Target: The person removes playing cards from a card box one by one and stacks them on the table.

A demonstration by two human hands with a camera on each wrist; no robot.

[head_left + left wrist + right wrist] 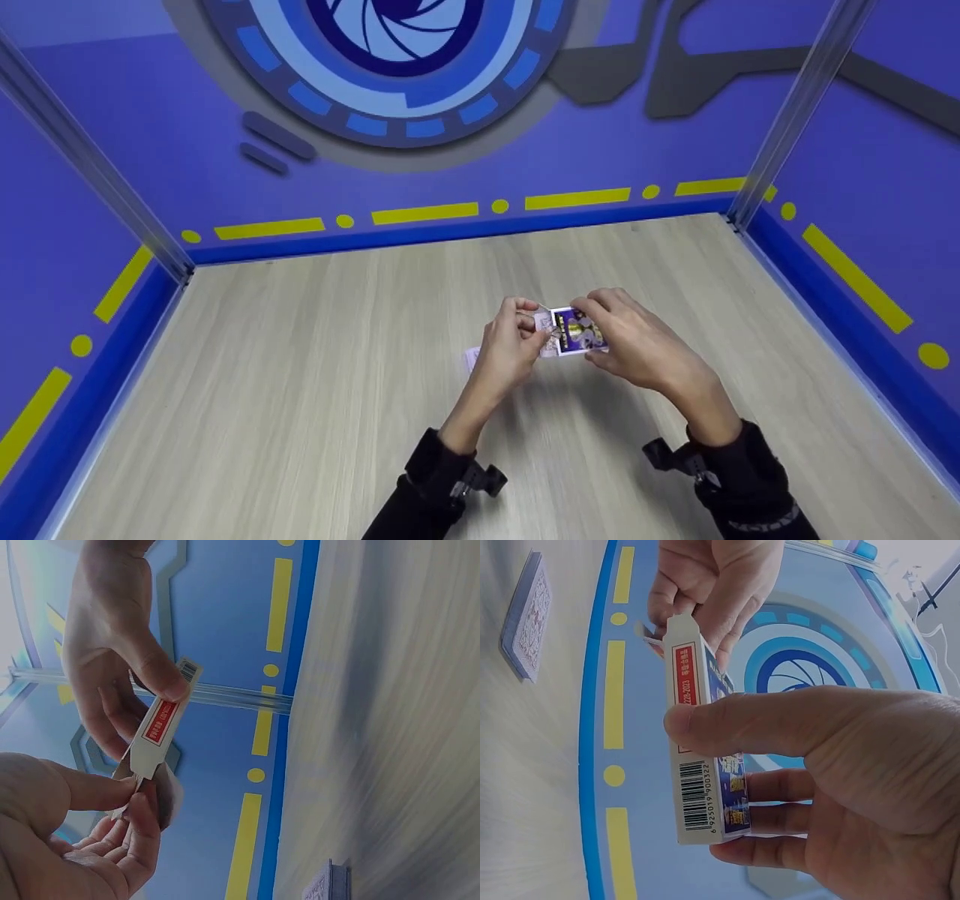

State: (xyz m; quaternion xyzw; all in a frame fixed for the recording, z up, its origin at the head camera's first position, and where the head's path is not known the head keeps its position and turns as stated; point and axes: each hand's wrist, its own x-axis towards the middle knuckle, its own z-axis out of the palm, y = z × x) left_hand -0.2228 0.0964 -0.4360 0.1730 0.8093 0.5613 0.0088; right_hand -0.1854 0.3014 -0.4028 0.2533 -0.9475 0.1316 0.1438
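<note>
A small playing-card box [581, 331] is held above the table, purple on its face, with a red label and a barcode along its narrow side. My right hand [637, 337] grips it, thumb on the narrow side [686, 802] and fingers on the opposite side. At the box's other end my left hand [510, 345] pinches the flap [137, 784] between thumb and fingers. On the table lies a deck of playing cards [529, 622] with patterned backs; in the head view, the left hand hides most of this deck [472, 358].
The wood-grain table [300, 405] is bounded by a blue back wall [420, 191] and blue side walls with yellow marks. Metal posts [787, 105] stand at the back corners. Both forearms wear black sleeves with wrist cameras [480, 480].
</note>
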